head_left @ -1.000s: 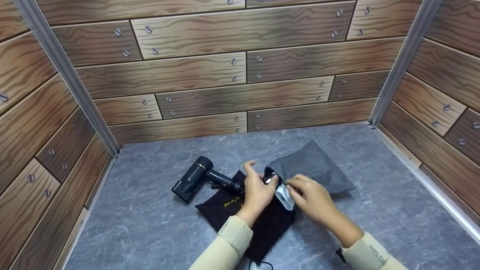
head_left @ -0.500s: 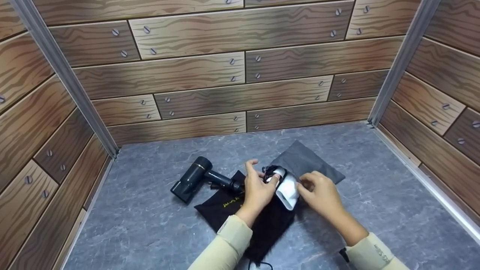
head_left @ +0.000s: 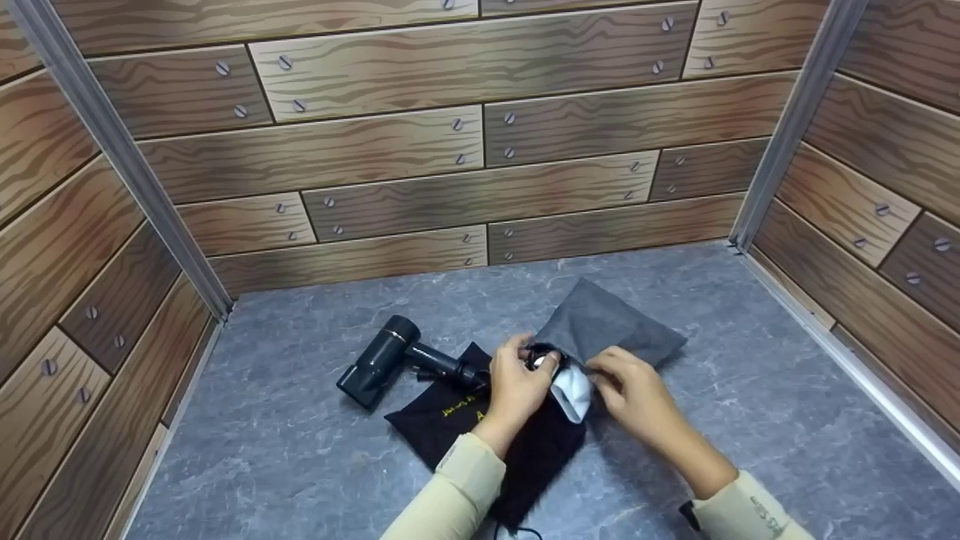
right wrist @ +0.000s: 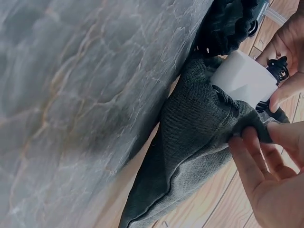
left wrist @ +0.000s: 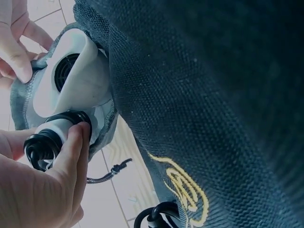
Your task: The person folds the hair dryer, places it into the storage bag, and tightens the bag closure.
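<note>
My left hand point(head_left: 517, 394) grips the handle of a white hair dryer point(left wrist: 90, 85), whose black cord point(left wrist: 40, 147) is wound around that handle. Part of the dryer sits inside the mouth of a grey cloth bag point(head_left: 611, 322), with its wide white nozzle showing. My right hand point(head_left: 637, 390) pinches the bag's rim between thumb and fingers, seen close up in the right wrist view, where the grey cloth point(right wrist: 199, 123) partly covers the white body point(right wrist: 244, 78). The bag's far end spreads out behind both hands.
A dark hair dryer point(head_left: 379, 364) lies at the left, its handle toward my left hand. Under my left forearm lies a black cloth bag point(head_left: 427, 416) with yellow lettering and a drawstring point(head_left: 525, 531). Wood-patterned walls point(head_left: 375, 142) enclose the grey marbled tabletop point(head_left: 285, 442).
The grey bag slipped back off the dryer, baring more white, and now covers more of it again. My right hand moved right, then slightly back left. My left hand kept its grip.
</note>
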Demonstrator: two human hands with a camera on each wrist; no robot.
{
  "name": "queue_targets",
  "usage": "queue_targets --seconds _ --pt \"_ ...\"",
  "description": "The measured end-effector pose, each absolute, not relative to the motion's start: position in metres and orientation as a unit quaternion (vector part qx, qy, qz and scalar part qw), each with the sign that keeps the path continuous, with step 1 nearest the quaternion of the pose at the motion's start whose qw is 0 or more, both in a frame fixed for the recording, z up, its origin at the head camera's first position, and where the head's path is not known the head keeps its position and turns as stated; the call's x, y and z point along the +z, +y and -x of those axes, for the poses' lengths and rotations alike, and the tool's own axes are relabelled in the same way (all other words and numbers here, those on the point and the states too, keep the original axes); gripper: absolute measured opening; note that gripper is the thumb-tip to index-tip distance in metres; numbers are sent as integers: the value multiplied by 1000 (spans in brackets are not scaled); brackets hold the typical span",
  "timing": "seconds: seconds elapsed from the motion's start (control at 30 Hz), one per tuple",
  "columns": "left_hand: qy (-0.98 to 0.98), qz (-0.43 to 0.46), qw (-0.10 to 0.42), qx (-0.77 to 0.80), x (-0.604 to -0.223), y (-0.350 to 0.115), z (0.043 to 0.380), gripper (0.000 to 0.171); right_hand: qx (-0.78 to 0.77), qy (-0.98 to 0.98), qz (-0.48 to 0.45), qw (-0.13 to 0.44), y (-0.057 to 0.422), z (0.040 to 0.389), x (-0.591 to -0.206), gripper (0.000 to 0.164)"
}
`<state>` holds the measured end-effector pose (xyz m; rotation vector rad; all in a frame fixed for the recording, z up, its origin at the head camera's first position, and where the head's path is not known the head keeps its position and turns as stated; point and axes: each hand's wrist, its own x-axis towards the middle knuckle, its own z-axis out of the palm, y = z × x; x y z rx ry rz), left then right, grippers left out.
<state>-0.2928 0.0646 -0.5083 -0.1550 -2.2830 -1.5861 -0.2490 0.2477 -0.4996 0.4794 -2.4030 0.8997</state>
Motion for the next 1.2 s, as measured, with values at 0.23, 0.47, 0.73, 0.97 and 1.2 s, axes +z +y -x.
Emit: queue_targets --seconds 0.23,0.47,0.73,0.97,1.2 --pt "-809 63 152 -564 -509 62 295 38 355 -883 -174 252 250 249 -501 24" --pt "-839 82 53 -536 -500 56 288 65 359 -896 -142 220 255 249 -500 28" --pt "-844 126 45 -519 -497 47 291 66 372 -895 -102 224 263 249 -496 24" --pt "-857 132 48 -496 -500 41 294 72 366 -903 -87 210 272 247 -498 23" --pt "-864 154 25 -479 -502 34 296 79 340 -931 -51 127 279 242 -503 25"
